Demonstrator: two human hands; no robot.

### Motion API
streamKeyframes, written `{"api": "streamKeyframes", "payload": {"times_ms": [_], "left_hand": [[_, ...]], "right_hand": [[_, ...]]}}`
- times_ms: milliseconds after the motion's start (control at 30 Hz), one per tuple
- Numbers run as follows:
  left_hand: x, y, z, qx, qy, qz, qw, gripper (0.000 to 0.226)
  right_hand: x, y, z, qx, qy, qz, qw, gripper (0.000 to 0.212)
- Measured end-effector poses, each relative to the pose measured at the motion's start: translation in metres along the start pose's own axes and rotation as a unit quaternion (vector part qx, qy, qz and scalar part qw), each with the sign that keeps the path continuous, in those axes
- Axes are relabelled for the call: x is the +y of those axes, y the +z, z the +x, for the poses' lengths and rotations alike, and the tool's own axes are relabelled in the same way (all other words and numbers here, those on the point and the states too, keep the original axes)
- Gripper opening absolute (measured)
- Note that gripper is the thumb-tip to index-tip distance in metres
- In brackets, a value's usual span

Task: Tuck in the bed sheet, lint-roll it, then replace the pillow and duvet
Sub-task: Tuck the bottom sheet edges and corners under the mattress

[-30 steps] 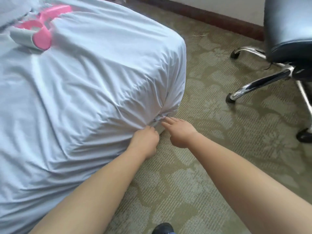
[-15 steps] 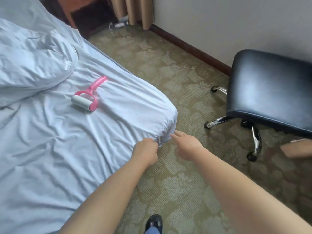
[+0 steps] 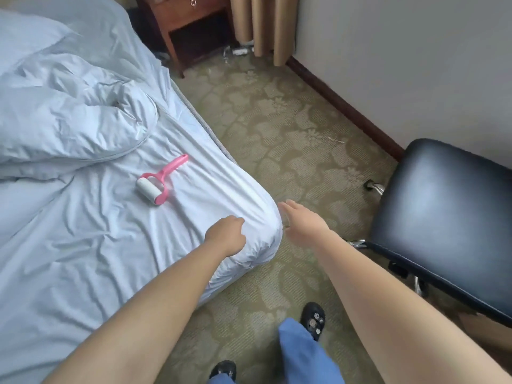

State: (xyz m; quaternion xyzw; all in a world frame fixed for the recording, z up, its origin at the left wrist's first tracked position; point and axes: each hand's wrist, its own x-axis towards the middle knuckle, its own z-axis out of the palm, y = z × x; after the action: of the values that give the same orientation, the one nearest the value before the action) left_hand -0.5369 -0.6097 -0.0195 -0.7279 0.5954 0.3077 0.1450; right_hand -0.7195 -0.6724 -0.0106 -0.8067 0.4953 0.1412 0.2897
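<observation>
The pale blue bed sheet (image 3: 83, 259) covers the mattress and wraps smoothly round its near corner (image 3: 267, 231). My left hand (image 3: 225, 235) hovers over that corner with loosely curled fingers, holding nothing. My right hand (image 3: 303, 225) is beside the corner over the carpet, fingers stretched out and empty. A pink lint roller (image 3: 158, 184) with a white roll lies on the sheet, beyond my left hand. The bunched duvet (image 3: 69, 120) is heaped at the left, with what looks like the pillow (image 3: 27, 37) behind it.
A black office chair (image 3: 448, 217) on a chrome base stands close at the right. A wooden nightstand (image 3: 194, 26) and curtains (image 3: 260, 23) are at the back by the wall. Patterned carpet (image 3: 291, 128) runs between bed and chair. My shoes (image 3: 313, 318) are below.
Both hands have let go of the sheet at the lower corner and risen to mattress-top height. The view has lifted and pulled back, so the duvet, nightstand and more floor now show.
</observation>
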Motion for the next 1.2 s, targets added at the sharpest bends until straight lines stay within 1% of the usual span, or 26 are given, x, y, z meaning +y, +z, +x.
{"api": "streamKeyframes", "payload": {"times_ms": [100, 267, 433, 533, 600, 667, 767, 867, 1033, 1133, 1200], "left_hand": [[0.021, -0.024, 0.016, -0.009, -0.044, -0.038, 0.998, 0.050], [0.030, -0.068, 0.060, 0.020, -0.102, -0.092, 0.990, 0.047], [0.010, -0.094, 0.110, 0.016, -0.165, -0.144, 0.976, 0.044], [-0.007, -0.111, 0.146, 0.037, -0.193, -0.172, 0.965, 0.045], [-0.009, -0.119, 0.155, 0.033, -0.209, -0.208, 0.955, 0.047], [-0.014, -0.120, 0.161, 0.030, -0.230, -0.221, 0.947, 0.047], [-0.024, -0.125, 0.170, 0.034, -0.272, -0.259, 0.926, 0.045], [-0.023, -0.133, 0.179, 0.044, -0.314, -0.294, 0.902, 0.044], [-0.006, -0.153, 0.202, 0.064, -0.396, -0.360, 0.843, 0.034], [0.008, -0.163, 0.224, 0.073, -0.431, -0.386, 0.813, 0.044], [0.016, -0.170, 0.239, 0.078, -0.445, -0.399, 0.798, 0.041]], "right_hand": [[0.020, -0.036, 0.024, -0.050, -0.029, -0.036, 0.998, 0.058], [0.026, -0.094, 0.091, -0.076, -0.077, -0.086, 0.990, 0.049], [-0.006, -0.129, 0.166, -0.103, -0.158, -0.120, 0.975, 0.062], [-0.016, -0.147, 0.218, -0.102, -0.180, -0.132, 0.969, 0.064], [-0.019, -0.153, 0.244, -0.124, -0.190, -0.153, 0.962, 0.066], [-0.024, -0.157, 0.262, -0.148, -0.192, -0.177, 0.954, 0.068], [-0.037, -0.169, 0.290, -0.173, -0.216, -0.200, 0.940, 0.069], [-0.049, -0.186, 0.319, -0.179, -0.265, -0.224, 0.921, 0.068], [-0.069, -0.219, 0.367, -0.193, -0.361, -0.246, 0.878, 0.061], [-0.072, -0.230, 0.391, -0.211, -0.397, -0.266, 0.852, 0.060], [-0.072, -0.232, 0.406, -0.217, -0.404, -0.277, 0.844, 0.058]]}}
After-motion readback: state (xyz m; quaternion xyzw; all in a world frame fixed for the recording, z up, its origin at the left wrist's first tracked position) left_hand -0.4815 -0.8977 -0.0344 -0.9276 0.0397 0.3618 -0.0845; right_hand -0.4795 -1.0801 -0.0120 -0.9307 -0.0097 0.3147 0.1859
